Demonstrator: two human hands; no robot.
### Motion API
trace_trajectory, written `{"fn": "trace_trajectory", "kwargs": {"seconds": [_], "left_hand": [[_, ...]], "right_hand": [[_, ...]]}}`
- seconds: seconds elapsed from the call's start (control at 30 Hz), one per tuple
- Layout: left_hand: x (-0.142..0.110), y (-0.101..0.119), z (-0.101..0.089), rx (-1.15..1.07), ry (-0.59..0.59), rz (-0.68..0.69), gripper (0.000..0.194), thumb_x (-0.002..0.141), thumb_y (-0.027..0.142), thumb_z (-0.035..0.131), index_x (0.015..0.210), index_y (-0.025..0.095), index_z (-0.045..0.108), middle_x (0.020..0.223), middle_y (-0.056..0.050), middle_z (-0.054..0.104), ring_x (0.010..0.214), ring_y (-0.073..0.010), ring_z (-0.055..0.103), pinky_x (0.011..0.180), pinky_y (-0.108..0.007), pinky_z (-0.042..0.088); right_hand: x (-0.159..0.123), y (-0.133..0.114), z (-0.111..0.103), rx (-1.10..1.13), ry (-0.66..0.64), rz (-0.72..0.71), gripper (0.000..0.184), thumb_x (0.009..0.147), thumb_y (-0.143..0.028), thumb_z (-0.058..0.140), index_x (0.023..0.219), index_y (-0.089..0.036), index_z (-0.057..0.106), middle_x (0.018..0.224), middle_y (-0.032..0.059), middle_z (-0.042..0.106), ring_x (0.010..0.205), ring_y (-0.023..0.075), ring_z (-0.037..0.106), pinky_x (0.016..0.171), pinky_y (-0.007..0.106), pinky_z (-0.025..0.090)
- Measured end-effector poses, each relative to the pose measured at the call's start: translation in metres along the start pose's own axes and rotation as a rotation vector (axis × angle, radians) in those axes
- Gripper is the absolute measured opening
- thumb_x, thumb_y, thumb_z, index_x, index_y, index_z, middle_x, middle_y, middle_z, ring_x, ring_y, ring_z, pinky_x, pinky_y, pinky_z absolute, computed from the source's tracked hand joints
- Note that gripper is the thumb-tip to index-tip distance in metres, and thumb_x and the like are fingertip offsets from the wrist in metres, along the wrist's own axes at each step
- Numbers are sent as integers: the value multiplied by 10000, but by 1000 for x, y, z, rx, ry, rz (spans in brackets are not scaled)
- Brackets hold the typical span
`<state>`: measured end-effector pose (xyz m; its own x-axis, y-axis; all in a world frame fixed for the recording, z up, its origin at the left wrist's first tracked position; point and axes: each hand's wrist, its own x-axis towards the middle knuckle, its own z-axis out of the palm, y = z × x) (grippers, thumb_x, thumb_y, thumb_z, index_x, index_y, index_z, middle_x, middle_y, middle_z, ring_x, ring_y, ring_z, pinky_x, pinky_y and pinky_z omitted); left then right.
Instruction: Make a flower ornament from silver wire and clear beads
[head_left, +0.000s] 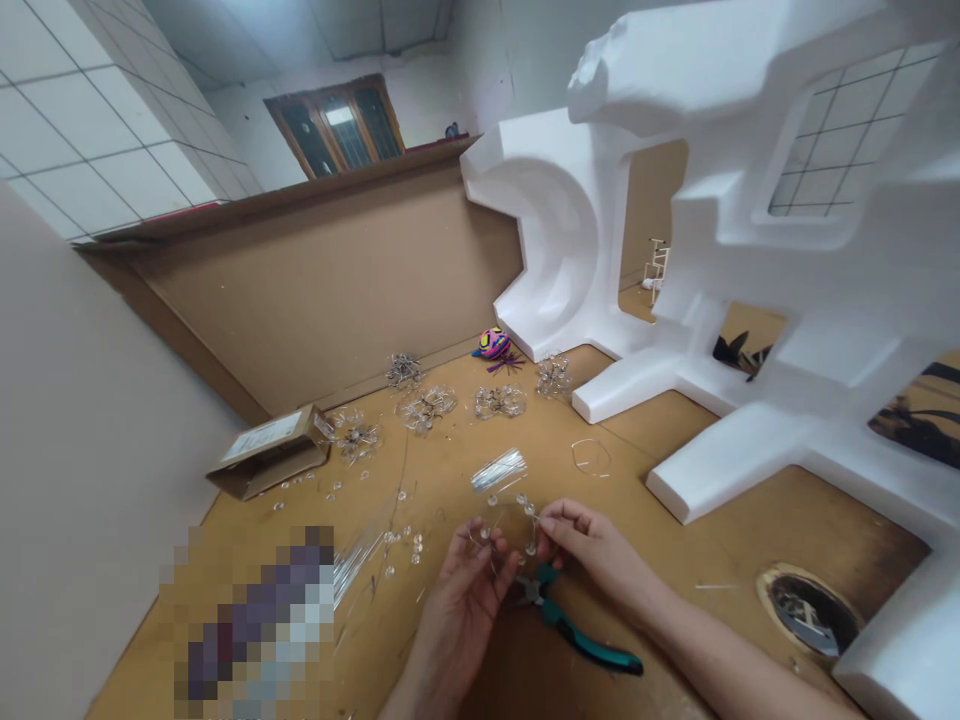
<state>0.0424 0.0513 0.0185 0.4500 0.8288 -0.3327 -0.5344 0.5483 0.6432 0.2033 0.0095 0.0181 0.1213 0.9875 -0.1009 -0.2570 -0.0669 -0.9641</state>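
Note:
Between my hands is a thin wire ring strung with clear beads point(530, 512). My left hand point(469, 575) pinches its left side, fingers curled around the wire. My right hand point(581, 535) grips the right side between thumb and fingertips, close to a bead. Pliers with teal and black handles point(596, 650) lie on the table just below, their jaws near my left hand. Beyond the ring rests a bundle of short straight wires point(499, 470). Loose clear beads point(417, 545) are scattered to the left of my left hand.
Several beaded wire pieces point(426, 408) lie farther back, near a colourful ball-shaped item point(494, 345). An open cardboard box point(274, 455) sits at left, above longer wires point(356, 560). White foam packaging point(630, 395) stands at right, beside a round hole point(806, 610) in the table.

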Motion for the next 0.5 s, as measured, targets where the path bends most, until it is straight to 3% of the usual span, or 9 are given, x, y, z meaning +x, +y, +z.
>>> {"fn": "trace_trajectory", "kwargs": {"seconds": [0.23,0.37,0.5], "left_hand": [[4,-1,2,-94,129,10,269,710,-75,470,834,126,596,783,-34,611,675,-73,607,668,-172,521],[0,-2,5,-39,98,11,224,707,-33,526,833,131,613,824,-37,621,751,-95,612,675,-176,507],[-6,-3,8,93,-9,7,202,710,119,624,908,152,601,931,-58,629,893,-164,598,760,-269,488]], "right_hand": [[-8,7,10,257,-104,83,319,682,-461,624,697,-157,529,666,10,603,650,143,589,618,293,455],[-8,6,6,301,-84,57,284,716,-432,610,713,-158,537,644,5,599,625,137,589,619,295,460],[-5,-1,-1,307,-21,22,264,717,-409,620,722,-156,541,649,-3,591,635,130,590,622,277,457]]}}
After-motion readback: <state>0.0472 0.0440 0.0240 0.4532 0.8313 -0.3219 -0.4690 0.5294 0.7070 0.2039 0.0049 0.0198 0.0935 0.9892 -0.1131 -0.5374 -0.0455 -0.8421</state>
